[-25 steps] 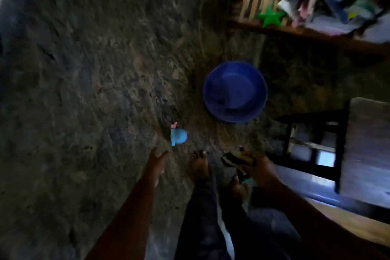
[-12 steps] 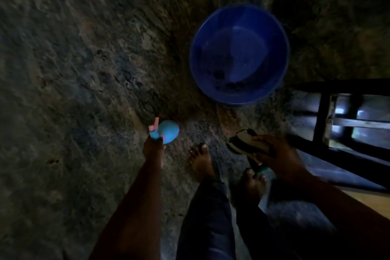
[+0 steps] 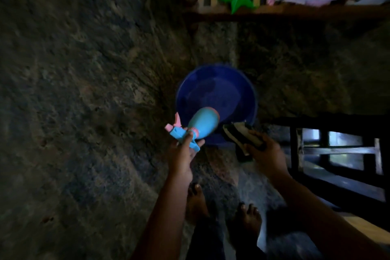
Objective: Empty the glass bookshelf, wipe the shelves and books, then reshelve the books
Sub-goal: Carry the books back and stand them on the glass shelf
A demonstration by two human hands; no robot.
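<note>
Mottled stone floor [image 3: 84, 112], both hands full near one blue basin [image 3: 221, 91].
Left hand [image 3: 183, 154] grips one blue spray bottle [image 3: 200, 124], lifted off the floor since a second ago, its base over the basin's near rim. Right hand [image 3: 266, 150] clutches one dark-and-pale cloth [image 3: 242, 135]; the black-framed bookshelf [image 3: 294, 143] stands just right of it. One green star [image 3: 240, 0] lies well beyond, two bare feet [image 3: 196, 202] below.

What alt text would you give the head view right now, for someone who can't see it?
Seen from above in dim light, the left hand grips a blue spray bottle and the right hand holds what looks like a dark cloth, both near a blue basin on the stone floor.
</note>
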